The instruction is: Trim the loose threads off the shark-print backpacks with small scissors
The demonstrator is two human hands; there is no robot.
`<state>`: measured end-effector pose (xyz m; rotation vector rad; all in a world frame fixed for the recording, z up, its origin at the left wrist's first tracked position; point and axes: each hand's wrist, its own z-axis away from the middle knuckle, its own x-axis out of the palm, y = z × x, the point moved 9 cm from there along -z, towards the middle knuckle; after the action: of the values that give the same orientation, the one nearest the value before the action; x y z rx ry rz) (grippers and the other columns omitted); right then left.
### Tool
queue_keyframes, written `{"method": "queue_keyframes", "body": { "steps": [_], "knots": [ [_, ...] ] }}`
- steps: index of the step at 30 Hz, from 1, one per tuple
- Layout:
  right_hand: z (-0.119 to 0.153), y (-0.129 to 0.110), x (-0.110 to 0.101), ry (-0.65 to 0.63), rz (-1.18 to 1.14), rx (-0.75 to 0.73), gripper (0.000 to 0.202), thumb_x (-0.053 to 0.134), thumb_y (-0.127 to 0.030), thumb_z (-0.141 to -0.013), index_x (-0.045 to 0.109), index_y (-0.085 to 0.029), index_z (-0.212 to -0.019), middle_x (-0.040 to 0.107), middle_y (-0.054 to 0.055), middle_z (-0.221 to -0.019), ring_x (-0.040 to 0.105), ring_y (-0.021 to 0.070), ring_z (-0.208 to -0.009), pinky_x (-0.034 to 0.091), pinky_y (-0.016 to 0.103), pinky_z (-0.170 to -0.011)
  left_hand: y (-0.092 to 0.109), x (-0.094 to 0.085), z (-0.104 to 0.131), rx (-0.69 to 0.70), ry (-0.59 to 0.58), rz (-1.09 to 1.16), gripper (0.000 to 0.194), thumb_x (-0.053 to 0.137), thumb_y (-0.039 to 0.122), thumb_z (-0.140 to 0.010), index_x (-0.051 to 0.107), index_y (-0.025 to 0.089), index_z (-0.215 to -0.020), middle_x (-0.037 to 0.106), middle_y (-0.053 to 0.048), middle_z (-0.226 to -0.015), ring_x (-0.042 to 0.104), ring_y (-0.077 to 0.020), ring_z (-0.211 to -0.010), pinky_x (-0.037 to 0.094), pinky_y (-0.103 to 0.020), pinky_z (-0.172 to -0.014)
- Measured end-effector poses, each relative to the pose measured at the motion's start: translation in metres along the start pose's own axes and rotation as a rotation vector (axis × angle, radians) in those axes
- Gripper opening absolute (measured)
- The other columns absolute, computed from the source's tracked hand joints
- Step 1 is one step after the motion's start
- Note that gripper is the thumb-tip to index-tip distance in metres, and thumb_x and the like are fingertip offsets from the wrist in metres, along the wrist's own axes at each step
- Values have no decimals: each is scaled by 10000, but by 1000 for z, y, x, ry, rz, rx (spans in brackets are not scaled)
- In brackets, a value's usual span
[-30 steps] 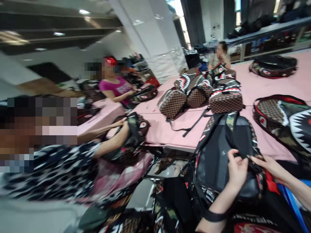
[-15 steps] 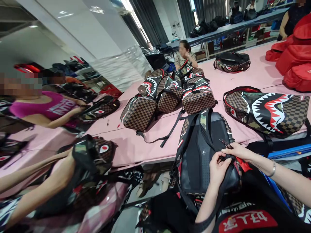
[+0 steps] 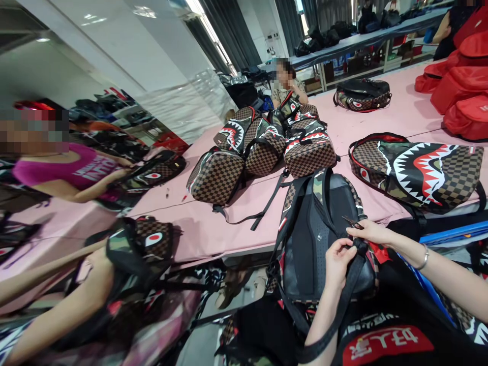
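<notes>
A backpack [image 3: 303, 254] with a black padded back panel and checkered sides leans in front of me at the table's edge. On its right side, my left hand [image 3: 338, 260] is closed in a pinch on a black shoulder strap [image 3: 354, 274]. Just above it, my right hand [image 3: 369, 233] is closed around small dark scissors [image 3: 353, 222], with the blades pointing up and left. The fingers of both hands nearly meet at a bunched part of the strap. Red material [image 3: 379, 252] shows beneath my right hand.
Several checkered shark-mouth backpacks [image 3: 217, 175] are heaped on the pink table [image 3: 236, 229]; another backpack [image 3: 419, 170] lies at the right. Red bags [image 3: 463, 86] are piled at the far right. On the left, a co-worker in a purple shirt [image 3: 82, 168] handles a bag, and another person's arms [image 3: 72, 300] reach in.
My left hand's fingers have loosened slightly and shifted around the strap, so more of the bunched strap shows. My right hand still holds the scissors nearby. The view has shifted slightly.
</notes>
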<state>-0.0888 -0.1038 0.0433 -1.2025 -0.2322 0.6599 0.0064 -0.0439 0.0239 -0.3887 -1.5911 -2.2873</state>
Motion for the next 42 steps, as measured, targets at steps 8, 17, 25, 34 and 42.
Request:
{"method": "queue_keyframes", "body": {
  "steps": [8, 17, 25, 34, 42],
  "knots": [
    [18, 1, 1, -131, -110, -95, 423, 659, -500, -640, 542, -108, -747, 518, 11, -702, 479, 117, -677, 377, 237, -653, -9, 5, 0, -100, -105, 122, 287, 781, 292, -552, 627, 127, -728, 597, -9, -730, 546, -87, -652, 437, -223, -700],
    [19, 8, -2, 70, -65, -161, 303, 583, -419, -726, 497, -131, -690, 520, 14, -685, 509, 147, -690, 382, 253, -650, -9, 2, -1, -61, -155, -48, 270, 744, 286, -616, 649, 109, -796, 600, -34, -748, 512, -90, -648, 404, -203, -657],
    [32, 5, -9, 199, -11, -165, 213, 547, -345, -741, 543, -135, -706, 615, 63, -763, 583, 208, -801, 426, 299, -719, 3, 6, -1, 68, -94, -221, 211, 718, 297, -627, 674, 130, -748, 631, -69, -811, 576, -183, -831, 407, -319, -854],
    [39, 14, -13, 307, 41, -177, 240, 553, -342, -766, 604, -130, -865, 633, 68, -878, 577, 196, -825, 426, 300, -768, -7, 6, 1, 82, -27, -82, 198, 710, 220, -614, 702, 140, -795, 643, -86, -972, 542, -210, -1023, 334, -336, -972],
    [90, 20, -31, 581, 114, -146, 306, 418, -444, -869, 506, -195, -1024, 592, 67, -1002, 545, 187, -937, 410, 284, -817, -23, 6, -1, -66, -13, 233, 242, 749, 173, -540, 706, 134, -775, 587, -106, -1157, 578, -188, -958, 387, -332, -931]
  ]
}}
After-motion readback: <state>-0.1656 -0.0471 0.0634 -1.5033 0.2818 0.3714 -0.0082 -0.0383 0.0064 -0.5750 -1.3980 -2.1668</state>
